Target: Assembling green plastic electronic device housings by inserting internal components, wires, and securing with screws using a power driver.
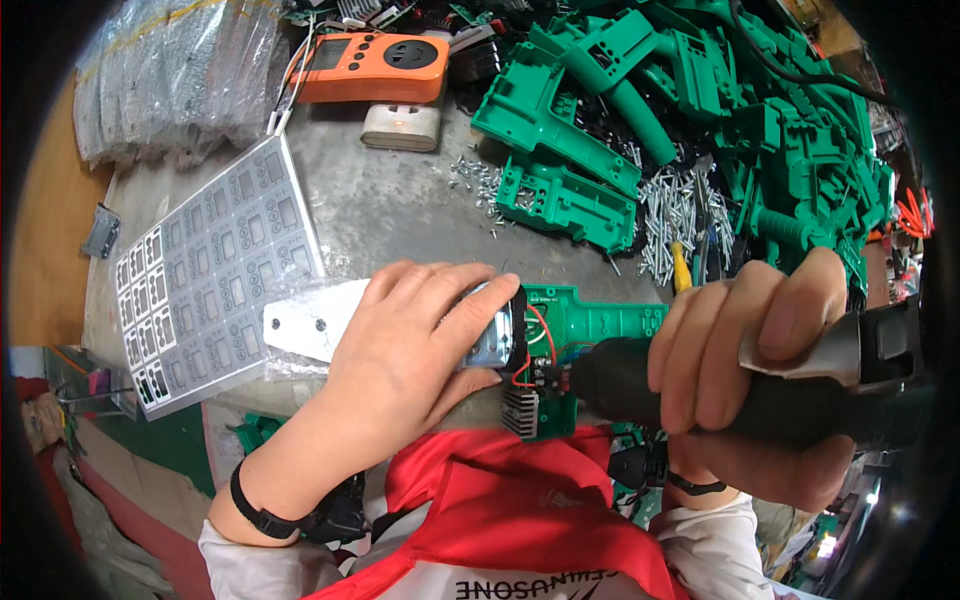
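My left hand is closed over the front of a half-assembled green power tool, gripping its shiny, silvery section beside a black ring. Red and white wires run inside the open green housing, near a finned heat sink. A pale flat plate with two dark holes sticks out left of that hand, with clear plastic about it. My right hand is wrapped round a dark electric screwdriver, held nearly level. Its tip points left at the small parts by the heat sink; whether it touches is unclear.
A grey sticker sheet lies at left, with plastic-bagged items behind it. An orange meter and a pale socket block stand at the back. Green housing shells, loose screws and a yellow-handled tool lie at right.
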A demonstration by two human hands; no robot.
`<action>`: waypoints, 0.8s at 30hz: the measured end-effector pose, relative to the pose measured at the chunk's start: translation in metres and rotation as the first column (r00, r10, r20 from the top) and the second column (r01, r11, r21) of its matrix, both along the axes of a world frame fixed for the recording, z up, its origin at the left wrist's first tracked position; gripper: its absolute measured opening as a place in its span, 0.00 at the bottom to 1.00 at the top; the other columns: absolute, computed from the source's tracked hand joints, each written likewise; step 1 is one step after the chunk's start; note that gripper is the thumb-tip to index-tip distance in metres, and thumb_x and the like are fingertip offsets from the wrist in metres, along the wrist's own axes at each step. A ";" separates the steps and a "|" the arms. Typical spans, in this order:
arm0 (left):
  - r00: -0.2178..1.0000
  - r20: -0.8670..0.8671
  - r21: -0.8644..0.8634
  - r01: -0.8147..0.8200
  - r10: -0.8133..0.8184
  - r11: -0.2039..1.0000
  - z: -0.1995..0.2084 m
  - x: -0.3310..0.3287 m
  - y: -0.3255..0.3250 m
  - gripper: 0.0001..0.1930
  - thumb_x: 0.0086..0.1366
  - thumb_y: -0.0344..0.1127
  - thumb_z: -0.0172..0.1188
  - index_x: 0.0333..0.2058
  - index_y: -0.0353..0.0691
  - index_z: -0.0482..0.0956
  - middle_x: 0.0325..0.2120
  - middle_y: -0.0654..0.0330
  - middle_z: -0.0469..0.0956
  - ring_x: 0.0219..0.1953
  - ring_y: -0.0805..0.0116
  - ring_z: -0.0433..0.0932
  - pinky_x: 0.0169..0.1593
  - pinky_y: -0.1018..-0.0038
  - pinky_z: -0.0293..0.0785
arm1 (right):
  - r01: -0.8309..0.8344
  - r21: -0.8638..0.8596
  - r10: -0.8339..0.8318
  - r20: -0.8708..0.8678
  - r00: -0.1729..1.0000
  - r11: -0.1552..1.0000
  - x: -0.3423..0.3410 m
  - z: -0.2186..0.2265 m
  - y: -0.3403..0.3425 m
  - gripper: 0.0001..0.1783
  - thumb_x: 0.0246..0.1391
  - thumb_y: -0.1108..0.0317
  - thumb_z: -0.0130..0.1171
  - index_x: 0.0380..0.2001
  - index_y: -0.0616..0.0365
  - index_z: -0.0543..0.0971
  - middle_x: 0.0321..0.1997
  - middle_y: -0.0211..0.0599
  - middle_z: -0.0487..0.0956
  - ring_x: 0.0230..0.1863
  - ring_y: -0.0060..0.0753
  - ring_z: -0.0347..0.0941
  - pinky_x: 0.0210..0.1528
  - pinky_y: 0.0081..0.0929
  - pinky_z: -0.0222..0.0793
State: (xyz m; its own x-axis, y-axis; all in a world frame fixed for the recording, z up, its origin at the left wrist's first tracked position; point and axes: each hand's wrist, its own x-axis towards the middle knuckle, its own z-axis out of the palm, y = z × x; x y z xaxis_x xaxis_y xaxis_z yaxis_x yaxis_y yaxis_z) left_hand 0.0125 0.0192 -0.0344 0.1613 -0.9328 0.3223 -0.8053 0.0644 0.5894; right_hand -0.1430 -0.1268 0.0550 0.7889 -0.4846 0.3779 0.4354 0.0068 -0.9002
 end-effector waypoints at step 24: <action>1.000 -0.027 -0.039 0.014 -0.015 0.999 -0.003 0.001 0.002 0.39 0.44 0.34 0.72 0.58 0.39 0.70 0.53 0.53 0.72 0.52 0.51 0.72 0.55 0.57 0.65 | -0.240 -0.095 0.247 0.071 0.966 0.966 0.022 -0.013 -0.022 0.32 0.45 0.43 0.70 0.36 0.55 0.65 0.19 0.29 0.75 0.16 0.28 0.74 0.22 0.25 0.71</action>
State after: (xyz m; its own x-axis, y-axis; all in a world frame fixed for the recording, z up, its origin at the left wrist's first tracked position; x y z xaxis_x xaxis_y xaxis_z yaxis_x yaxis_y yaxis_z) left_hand 0.0131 0.0213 -0.0371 0.1576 -0.9218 0.3543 -0.7875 0.0992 0.6083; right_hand -0.1207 -0.1489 0.0421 0.8441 -0.2447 0.4771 0.5018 0.0470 -0.8637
